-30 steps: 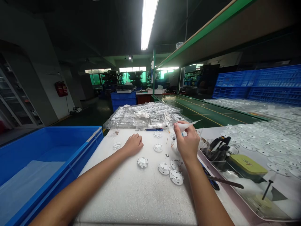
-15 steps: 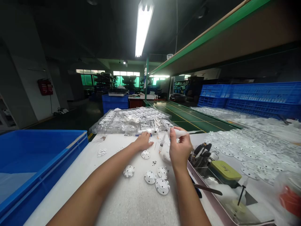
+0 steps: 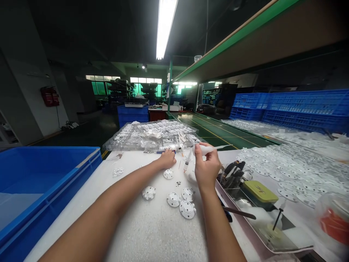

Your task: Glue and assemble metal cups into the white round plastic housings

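My right hand is closed round a white squeeze bottle, whose thin tapered nozzle points right. My left hand rests at the far part of the white work surface, fingers curled in beside a blue pen; whatever lies under the fingertips is hidden. Just below it lies a round white disc part with small holes. Between my forearms are more such discs, one nearest me and another by my left forearm. A small pile of tiny metal pieces and a syringe lie between my hands.
Clear trays of white parts are stacked at the back. A blue bin stands left. To the right, a tool tray holds pliers and a yellow-lidded box; many white discs lie beyond. A shelf overhangs the right.
My left hand has shifted slightly right, its fingers more curled, with more of the blue pen showing. My right hand still grips the bottle. The whole view has moved up a little.
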Tool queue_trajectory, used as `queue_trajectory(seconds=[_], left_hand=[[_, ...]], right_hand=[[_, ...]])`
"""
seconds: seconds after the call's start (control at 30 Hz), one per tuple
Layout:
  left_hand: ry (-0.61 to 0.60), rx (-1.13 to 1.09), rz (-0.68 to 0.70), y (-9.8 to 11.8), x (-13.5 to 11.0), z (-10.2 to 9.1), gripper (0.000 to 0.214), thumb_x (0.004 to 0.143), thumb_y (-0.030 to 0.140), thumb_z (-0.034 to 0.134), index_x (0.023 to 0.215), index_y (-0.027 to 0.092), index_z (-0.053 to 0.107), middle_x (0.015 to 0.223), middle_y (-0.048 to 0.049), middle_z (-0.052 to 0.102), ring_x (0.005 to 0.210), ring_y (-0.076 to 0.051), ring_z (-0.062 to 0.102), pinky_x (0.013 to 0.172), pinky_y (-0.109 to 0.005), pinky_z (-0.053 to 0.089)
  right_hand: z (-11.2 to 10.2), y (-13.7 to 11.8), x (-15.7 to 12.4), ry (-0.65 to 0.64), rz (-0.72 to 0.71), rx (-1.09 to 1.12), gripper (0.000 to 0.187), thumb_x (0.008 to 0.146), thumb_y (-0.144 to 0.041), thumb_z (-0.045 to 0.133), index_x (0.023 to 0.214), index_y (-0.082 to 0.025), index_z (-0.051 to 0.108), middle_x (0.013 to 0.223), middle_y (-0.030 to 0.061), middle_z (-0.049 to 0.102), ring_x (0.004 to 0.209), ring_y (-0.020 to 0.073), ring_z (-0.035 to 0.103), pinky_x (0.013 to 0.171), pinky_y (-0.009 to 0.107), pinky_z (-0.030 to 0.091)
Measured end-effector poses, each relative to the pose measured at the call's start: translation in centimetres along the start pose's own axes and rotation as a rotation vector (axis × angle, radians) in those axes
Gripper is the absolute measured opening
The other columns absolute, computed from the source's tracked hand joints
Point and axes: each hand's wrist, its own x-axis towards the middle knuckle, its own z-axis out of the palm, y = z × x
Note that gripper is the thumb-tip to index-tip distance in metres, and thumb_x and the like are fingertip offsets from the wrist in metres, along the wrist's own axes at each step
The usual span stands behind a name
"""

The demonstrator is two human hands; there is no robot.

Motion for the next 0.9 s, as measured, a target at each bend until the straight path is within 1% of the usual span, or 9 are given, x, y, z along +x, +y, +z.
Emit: queue_trajectory(seconds=[0.17, 0.27, 0.43, 0.5, 0.57, 0.67, 0.73, 0.8, 0.9], left_hand=[[-0.079, -0.028, 0.047, -0.9, -2.3, -1.1, 0.030, 0.091, 0.038, 0.052, 0.108, 0.014, 0.056, 0.113, -0.0094, 0.054, 0.103, -0.023, 0.052, 0.090, -0.044, 0.044], [-0.156, -0.066, 0.098, -1.7, -3.8, -1.9, 0.028, 0.091, 0.039, 0.050, 0.102, 0.014, 0.057, 0.107, -0.0082, 0.055, 0.097, -0.021, 0.053, 0.087, -0.041, 0.045], [-0.255, -0.128, 0.164, -2.5, -4.9, -3.6, 0.027, 0.092, 0.040, 0.047, 0.094, 0.015, 0.056, 0.098, -0.0065, 0.055, 0.089, -0.018, 0.052, 0.082, -0.036, 0.044], [-0.276, -0.141, 0.180, -2.3, -4.4, -4.4, 0.027, 0.090, 0.041, 0.047, 0.089, 0.015, 0.056, 0.094, -0.0062, 0.055, 0.086, -0.018, 0.052, 0.078, -0.035, 0.044], [-0.249, -0.154, 0.204, -1.7, -3.4, -5.0, 0.025, 0.090, 0.038, 0.045, 0.087, 0.016, 0.055, 0.092, -0.0075, 0.056, 0.087, -0.021, 0.052, 0.078, -0.036, 0.044], [-0.137, -0.188, 0.290, -0.2, -1.6, -5.2, 0.020, 0.090, 0.031, 0.042, 0.100, 0.018, 0.053, 0.107, -0.0107, 0.054, 0.105, -0.025, 0.047, 0.091, -0.039, 0.040], [-0.108, -0.218, 0.381, 0.9, -0.5, -4.6, 0.024, 0.088, 0.027, 0.045, 0.111, 0.020, 0.050, 0.119, -0.0099, 0.050, 0.114, -0.024, 0.043, 0.098, -0.037, 0.036], [-0.125, -0.243, 0.461, 1.8, 0.5, -3.7, 0.029, 0.086, 0.022, 0.049, 0.115, 0.021, 0.049, 0.124, -0.0090, 0.049, 0.117, -0.023, 0.043, 0.101, -0.035, 0.036], [-0.154, -0.267, 0.535, 2.6, 1.6, -2.5, 0.033, 0.085, 0.018, 0.052, 0.117, 0.020, 0.050, 0.127, -0.0094, 0.049, 0.119, -0.023, 0.044, 0.102, -0.034, 0.037]], right_hand=[[-0.3, 0.0, 0.2, 0.007, -0.004, -0.002, 0.031, 0.084, -0.046, 0.059, 0.094, -0.017, 0.064, 0.090, 0.0070, 0.067, 0.076, 0.0191, 0.060, 0.075, 0.032, 0.047], [-0.6, 0.0, 0.6, 0.052, 0.021, -0.004, 0.032, 0.083, -0.046, 0.061, 0.095, -0.016, 0.064, 0.088, 0.0070, 0.067, 0.073, 0.0183, 0.059, 0.073, 0.031, 0.047], [-1.1, 0.1, 1.2, 0.101, 0.176, 0.091, 0.037, 0.080, -0.049, 0.063, 0.095, -0.015, 0.064, 0.086, 0.0067, 0.065, 0.070, 0.0167, 0.058, 0.064, 0.028, 0.045], [-1.1, 0.2, 1.3, 0.101, 0.229, 0.145, 0.039, 0.080, -0.050, 0.063, 0.096, -0.015, 0.063, 0.086, 0.0069, 0.065, 0.072, 0.0174, 0.059, 0.064, 0.028, 0.046], [-1.1, 0.2, 1.3, 0.107, 0.250, 0.167, 0.039, 0.079, -0.050, 0.064, 0.096, -0.015, 0.063, 0.087, 0.0072, 0.066, 0.074, 0.0181, 0.060, 0.065, 0.029, 0.047], [-1.1, 0.1, 1.3, 0.114, 0.235, 0.166, 0.038, 0.079, -0.049, 0.064, 0.095, -0.015, 0.063, 0.087, 0.0072, 0.066, 0.074, 0.0186, 0.061, 0.066, 0.030, 0.047], [-1.2, 0.1, 1.4, 0.136, 0.226, 0.160, 0.036, 0.079, -0.049, 0.065, 0.093, -0.015, 0.064, 0.086, 0.0071, 0.066, 0.074, 0.0195, 0.061, 0.066, 0.031, 0.048], [-1.5, 0.2, 1.6, 0.206, 0.236, 0.185, 0.035, 0.078, -0.048, 0.067, 0.092, -0.016, 0.063, 0.086, 0.0072, 0.066, 0.076, 0.0214, 0.063, 0.068, 0.033, 0.050], [-1.8, 0.3, 2.1, 0.376, 0.259, 0.288, 0.031, 0.078, -0.045, 0.067, 0.092, -0.018, 0.060, 0.090, 0.0086, 0.065, 0.084, 0.0252, 0.065, 0.075, 0.038, 0.052]])
